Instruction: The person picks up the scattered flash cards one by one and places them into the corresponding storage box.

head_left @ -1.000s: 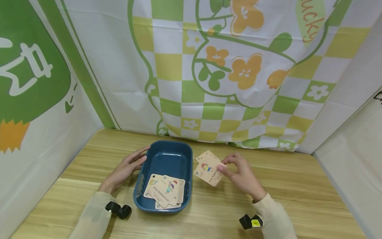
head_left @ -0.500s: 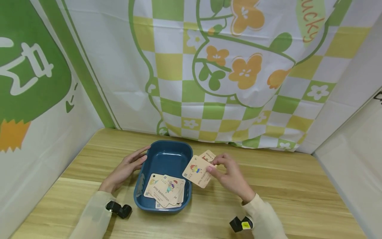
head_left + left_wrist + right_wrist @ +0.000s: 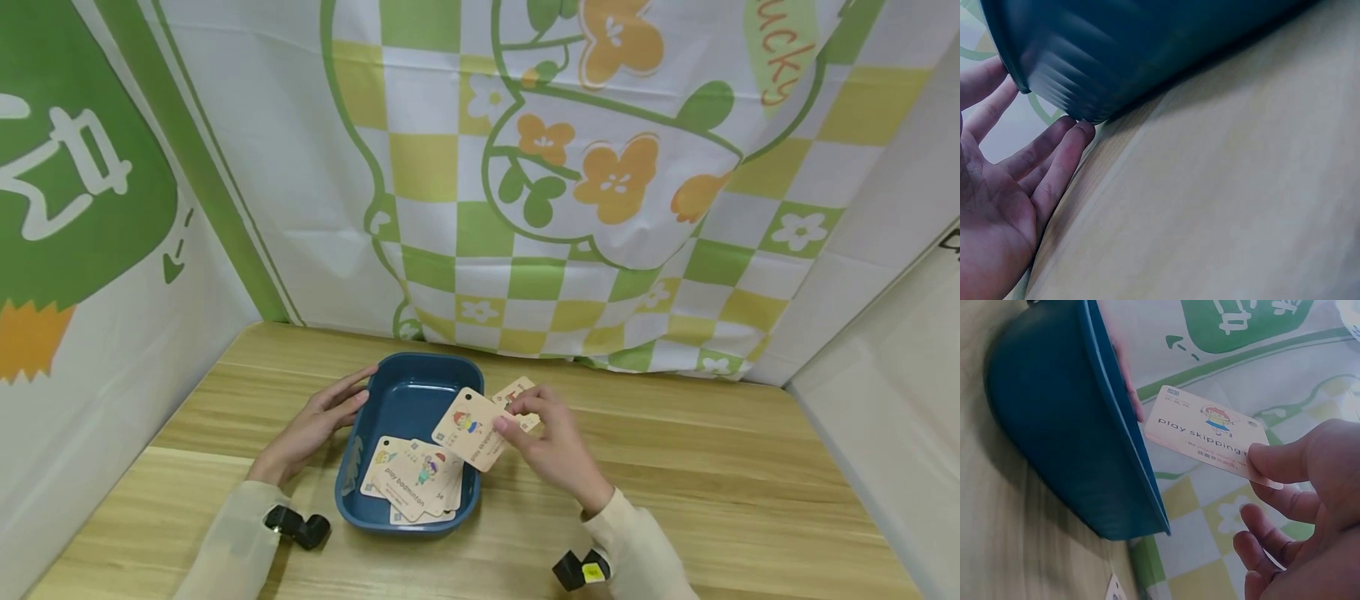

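Observation:
My right hand (image 3: pixel 555 446) pinches a picture card (image 3: pixel 467 427) between thumb and fingers, over the right rim of a blue plastic bin (image 3: pixel 408 371). In the right wrist view that card (image 3: pixel 1200 428) reads "play skipping" above a small figure. Fingers of my left hand (image 3: pixel 318 429) rest against the bin's left side; the left wrist view shows them fairly straight, with fingertips (image 3: pixel 1085 129) at its wall. Several cards (image 3: pixel 412 483) lie overlapping in the near end of the bin, the top one reading "play badminton". Another card (image 3: pixel 520 392) lies on the table, partly hidden behind my right hand.
The bin stands on a wood-grain table (image 3: pixel 712 467). Behind it hangs a green and yellow checked cloth (image 3: pixel 547 275) with flower prints, and printed white panels rise at both sides. Black cameras (image 3: pixel 581 571) are strapped to both wrists.
My right hand has moved left with the skipping card, from beside the bin to over its right rim. This uncovers more of the card on the table. My left hand stays put.

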`<state>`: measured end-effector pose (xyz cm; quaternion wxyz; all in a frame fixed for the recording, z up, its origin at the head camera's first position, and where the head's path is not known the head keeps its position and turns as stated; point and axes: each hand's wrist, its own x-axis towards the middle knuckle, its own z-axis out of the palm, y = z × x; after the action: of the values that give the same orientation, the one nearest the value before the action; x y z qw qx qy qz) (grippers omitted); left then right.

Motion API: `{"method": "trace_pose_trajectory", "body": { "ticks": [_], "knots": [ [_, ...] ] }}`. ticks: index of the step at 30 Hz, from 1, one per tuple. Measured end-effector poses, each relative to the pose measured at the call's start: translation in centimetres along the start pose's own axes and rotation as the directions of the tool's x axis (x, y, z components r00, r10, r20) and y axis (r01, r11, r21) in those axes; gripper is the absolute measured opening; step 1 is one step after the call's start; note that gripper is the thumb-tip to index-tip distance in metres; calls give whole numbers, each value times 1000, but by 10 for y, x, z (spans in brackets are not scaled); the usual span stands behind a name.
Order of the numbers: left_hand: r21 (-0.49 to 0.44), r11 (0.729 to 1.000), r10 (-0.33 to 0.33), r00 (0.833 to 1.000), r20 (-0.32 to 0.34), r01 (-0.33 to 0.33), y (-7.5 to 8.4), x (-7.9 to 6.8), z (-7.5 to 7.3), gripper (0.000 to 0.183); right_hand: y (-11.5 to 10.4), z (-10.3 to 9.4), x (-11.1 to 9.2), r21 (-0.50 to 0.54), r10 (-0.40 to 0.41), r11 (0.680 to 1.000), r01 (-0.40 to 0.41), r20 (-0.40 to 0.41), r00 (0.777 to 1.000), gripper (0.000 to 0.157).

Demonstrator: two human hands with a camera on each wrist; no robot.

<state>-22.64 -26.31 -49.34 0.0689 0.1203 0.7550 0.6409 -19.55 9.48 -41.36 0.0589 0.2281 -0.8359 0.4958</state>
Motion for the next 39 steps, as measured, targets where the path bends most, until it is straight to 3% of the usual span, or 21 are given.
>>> {"method": "trace_pose_trajectory", "body": {
  "ticks": [11,20,27,39],
  "knots": [
    [9,1000,-1,1000,0,1,1,0,0,55,-1,19,-3,-47,-38,998,37,-14,999,10],
    [1,1000,2,1000,1,-2,0,0,1,55,-4,27,-7,-120,-27,992,33,50,998,9],
    [8,1000,-6,1000,-6,6,0,0,0,55,-4,30,-11,-152,-18,988,34,103,995,6],
    [12,999,-35,999,-10,35,-2,1,-1,56,0,28,-11,-166,-12,986,31,113,994,6]
  ]
}}
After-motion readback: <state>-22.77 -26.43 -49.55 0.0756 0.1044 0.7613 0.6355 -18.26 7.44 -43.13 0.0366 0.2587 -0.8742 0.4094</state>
